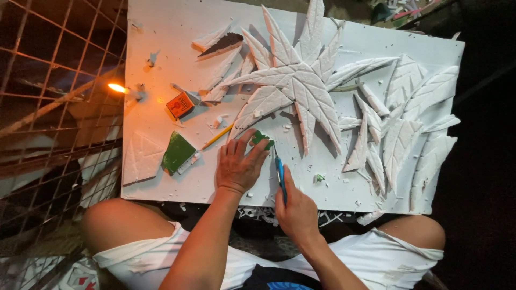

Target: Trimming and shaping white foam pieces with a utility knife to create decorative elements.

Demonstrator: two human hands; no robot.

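Large white foam board [161, 32] across both knees, seen from above, filling most of frame. Carved white foam leaf relief [293, 80] glued near centre, star-shaped w/ ribbed lobes; more carved foam leaves [403, 118] clustered to right, running to board's right edge. Wire grid fence [54, 80] at far left, dark ground beyond.

Left hand [239, 166] flat on board, fingers spread, fingertips pressing a small green piece [262, 139] just below centre leaf's lower lobes. Not pinching, only holding down. Right hand [295, 212] at board's near edge, closed round a blue-handled craft knife [280, 174]; blade tip hidden or too small to tell. Knife's long axis runs near-to-far, pointing away from body toward green piece, which lies just ahead and slightly left of tip. Right hand nearer to knife work; left hand nearer to green piece, touching it. Both hands just beside each other, left thumb side close to knife shaft.

Open room: bare board strip betw. hands and leaf lobes, narrow; wider bare patch to right of knife, dotted w/ foam crumbs. Near edge of board right under right wrist.

Smaller items left of hands: green flat sheet [177, 152], tilted; loose foam triangle [142, 158] at left edge; yellow pencil [217, 136] lying diagonal; small orange box [180, 104]; lit candle flame [116, 87] at board's left edge.
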